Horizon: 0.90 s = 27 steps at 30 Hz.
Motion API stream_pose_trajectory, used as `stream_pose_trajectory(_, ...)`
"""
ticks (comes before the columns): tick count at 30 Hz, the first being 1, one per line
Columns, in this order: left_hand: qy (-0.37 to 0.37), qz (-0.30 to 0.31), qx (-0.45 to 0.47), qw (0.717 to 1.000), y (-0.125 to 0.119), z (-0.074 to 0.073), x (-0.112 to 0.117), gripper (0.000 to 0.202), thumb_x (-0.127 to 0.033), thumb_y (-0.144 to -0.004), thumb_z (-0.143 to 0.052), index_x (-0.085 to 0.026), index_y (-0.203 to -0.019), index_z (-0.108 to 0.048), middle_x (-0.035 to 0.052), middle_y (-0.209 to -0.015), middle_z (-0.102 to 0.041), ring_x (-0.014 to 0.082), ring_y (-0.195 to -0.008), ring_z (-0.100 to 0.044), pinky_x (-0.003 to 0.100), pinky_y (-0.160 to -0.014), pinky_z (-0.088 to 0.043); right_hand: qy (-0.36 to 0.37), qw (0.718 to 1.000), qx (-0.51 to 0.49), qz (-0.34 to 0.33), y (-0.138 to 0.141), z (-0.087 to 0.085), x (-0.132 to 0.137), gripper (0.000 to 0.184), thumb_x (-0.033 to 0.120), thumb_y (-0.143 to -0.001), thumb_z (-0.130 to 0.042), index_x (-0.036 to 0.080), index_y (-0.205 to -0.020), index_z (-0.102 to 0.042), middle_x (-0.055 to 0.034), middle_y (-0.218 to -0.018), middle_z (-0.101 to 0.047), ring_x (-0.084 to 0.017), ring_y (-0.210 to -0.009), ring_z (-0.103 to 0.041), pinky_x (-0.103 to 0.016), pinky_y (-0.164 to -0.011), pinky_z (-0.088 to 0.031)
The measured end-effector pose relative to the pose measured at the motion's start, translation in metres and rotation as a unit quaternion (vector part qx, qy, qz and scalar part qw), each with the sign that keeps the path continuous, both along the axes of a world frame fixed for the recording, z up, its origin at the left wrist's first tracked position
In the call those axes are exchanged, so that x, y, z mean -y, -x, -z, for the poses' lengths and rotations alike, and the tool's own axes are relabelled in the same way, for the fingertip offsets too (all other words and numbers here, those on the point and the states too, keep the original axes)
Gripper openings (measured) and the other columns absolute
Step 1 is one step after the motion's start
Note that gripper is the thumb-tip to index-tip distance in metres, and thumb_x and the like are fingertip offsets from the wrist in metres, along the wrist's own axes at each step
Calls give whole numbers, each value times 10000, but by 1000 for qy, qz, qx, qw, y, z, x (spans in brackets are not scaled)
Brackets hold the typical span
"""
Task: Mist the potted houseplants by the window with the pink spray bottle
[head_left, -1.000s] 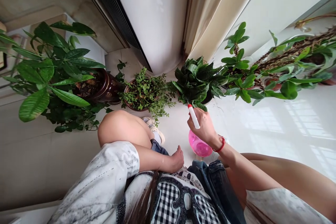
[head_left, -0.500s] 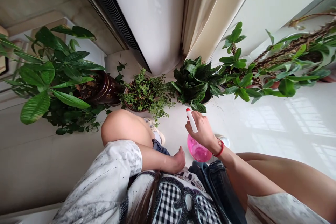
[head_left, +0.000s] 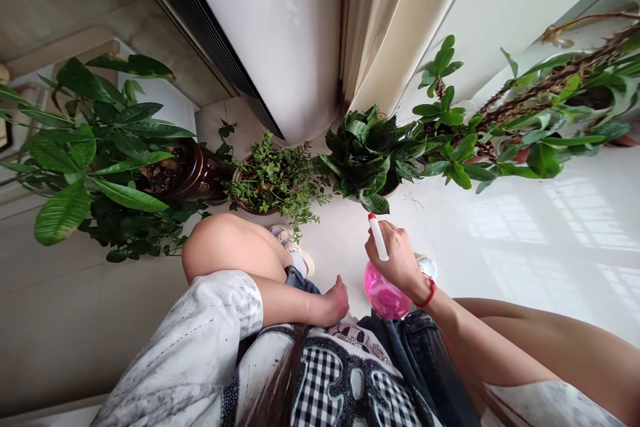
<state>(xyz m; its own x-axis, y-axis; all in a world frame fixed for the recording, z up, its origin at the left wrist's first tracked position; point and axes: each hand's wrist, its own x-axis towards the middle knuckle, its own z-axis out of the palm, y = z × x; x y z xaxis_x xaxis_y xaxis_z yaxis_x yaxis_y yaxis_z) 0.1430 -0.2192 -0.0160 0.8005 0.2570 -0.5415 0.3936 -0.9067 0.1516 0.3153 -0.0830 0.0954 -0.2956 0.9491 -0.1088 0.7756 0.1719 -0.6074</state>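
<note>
My right hand [head_left: 397, 253] is wrapped round the neck of a spray bottle with a clear pink body [head_left: 385, 293] and a white nozzle [head_left: 379, 239] tipped in red. The nozzle points away from me, toward a dark-leaved potted plant [head_left: 370, 153]. The bottle is upright over the floor between my knees, its trigger hidden by my fingers. Close to my lap, my left hand [head_left: 336, 301] is loosely closed, with nothing seen in it; it touches no plant.
Along the wall stand a small-leaved bushy plant [head_left: 275, 177], a large-leaved plant in a brown glazed pot [head_left: 207, 173] and a thorny-stemmed plant [head_left: 500, 120] at right. Behind are a tall white appliance [head_left: 280, 27] and a beige curtain [head_left: 375, 33]. Glossy pale tiles [head_left: 500, 240] cover the floor.
My right hand has drawn the spray bottle slightly right and back toward me, away from the dark-leaved plant. My left hand has barely moved. The whole view has shifted a little.
</note>
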Motion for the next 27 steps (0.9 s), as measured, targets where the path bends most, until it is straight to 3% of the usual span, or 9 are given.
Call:
stream_pose_trajectory(5, 0, -22, 9, 1000, 1, -2, -5, 252, -177, -889, -632, -127, -1046, -822, 223, -1051, -790, 362, -1112, -712, 578, -1083, -452, -21, 999, 29, -1, -14, 5, 9, 51, 236, -870, -466, 215, -894, -505, -76, -849, -638, -251, -807, -614, -376, -747, -377)
stream_pose_trajectory(12, 3, -23, -14, 1000, 2, -2, -10, 259, -164, -880, -650, -143, -1078, -814, 219, -1065, -789, 351, -1113, -719, 529, -1030, -490, -21, 999, 40, 7, -36, 14, 20, 16, 233, -861, -472, 224, -850, -479, -50, -798, -625, -222, -738, -593, -369, -742, -353)
stream_pose_trajectory(22, 6, 5, -26, 1000, -1, -10, -15, 282, -165, -919, -601, -120, -1110, -803, 216, -1111, -783, 349, -1145, -712, 509, -1047, -476, -13, 999, 34, 15, -44, 16, 28, 13, 232, -841, -476, 227, -853, -478, -43, -796, -627, -213, -722, -582, -369, -760, -348)
stream_pose_trajectory(27, 11, 10, -35, 999, -2, -12, -17, 300, -157, -931, -564, -139, -1114, -801, 201, -1089, -788, 325, -1118, -708, 509, -1050, -454, -49, 997, 12, 50, -48, 16, 23, 25, 235, -849, -482, 227, -872, -488, -50, -833, -638, -228, -774, -599, -389, -810, -354)
